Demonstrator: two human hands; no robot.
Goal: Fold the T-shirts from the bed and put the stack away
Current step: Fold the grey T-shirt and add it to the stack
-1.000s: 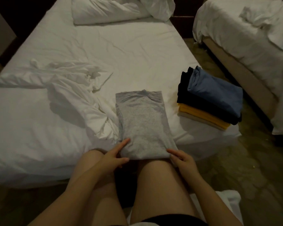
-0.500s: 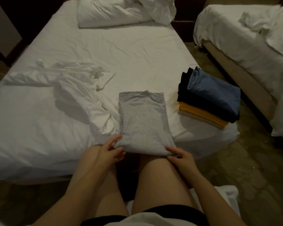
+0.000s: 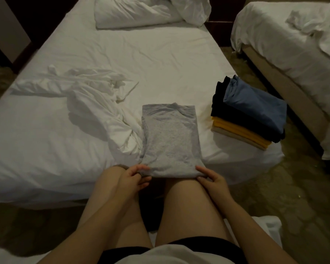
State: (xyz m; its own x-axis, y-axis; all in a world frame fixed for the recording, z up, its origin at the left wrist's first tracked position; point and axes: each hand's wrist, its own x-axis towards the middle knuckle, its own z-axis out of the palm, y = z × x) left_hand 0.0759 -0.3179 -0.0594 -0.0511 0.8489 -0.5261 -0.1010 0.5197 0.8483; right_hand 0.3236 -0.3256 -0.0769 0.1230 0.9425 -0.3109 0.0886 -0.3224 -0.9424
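Note:
A grey T-shirt (image 3: 171, 139), folded into a long narrow strip, lies on the white bed (image 3: 122, 60) with its near end at the bed's front edge above my knees. My left hand (image 3: 132, 178) pinches the near left corner of the strip. My right hand (image 3: 211, 178) grips the near right corner, thumb on top. A stack of folded T-shirts (image 3: 250, 113) sits on the bed's right corner, with blue on top, then black, yellow and beige. A crumpled white garment (image 3: 95, 96) lies to the left of the grey shirt.
A white pillow (image 3: 133, 12) and rumpled bedding lie at the head of the bed. A second bed (image 3: 293, 40) with white sheets stands to the right across a narrow strip of floor (image 3: 286, 187). My bare knees are against the bed's front edge.
Both hands have closed on the near corners of the grey shirt, and that near hem has risen slightly off the bed edge. The camera has tilted down a little.

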